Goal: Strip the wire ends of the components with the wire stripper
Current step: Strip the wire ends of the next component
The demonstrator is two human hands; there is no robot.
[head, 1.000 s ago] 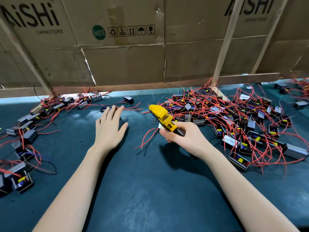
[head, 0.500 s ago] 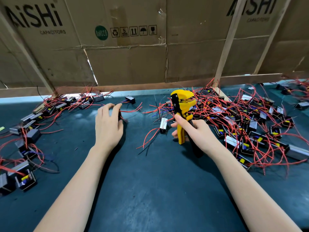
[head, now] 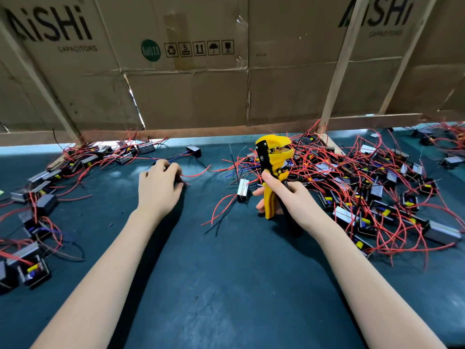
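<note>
— Wire stripper (head: 273,170)? 
— Upright in the right hand (head: 289,197), fingers wrapped round its yellow plastic handles.
— Left hand (head: 159,188)?
— Curled over a small red-wired component (head: 180,181).

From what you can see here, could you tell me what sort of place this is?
Probably an electronics assembly bench: heaps of small boxed components with red wires, a yellow wire stripper and flattened capacitor cartons.

Wire stripper (head: 273,157) yellow-black — wires (head: 352,177) red — table (head: 226,285) dark teal.
</note>
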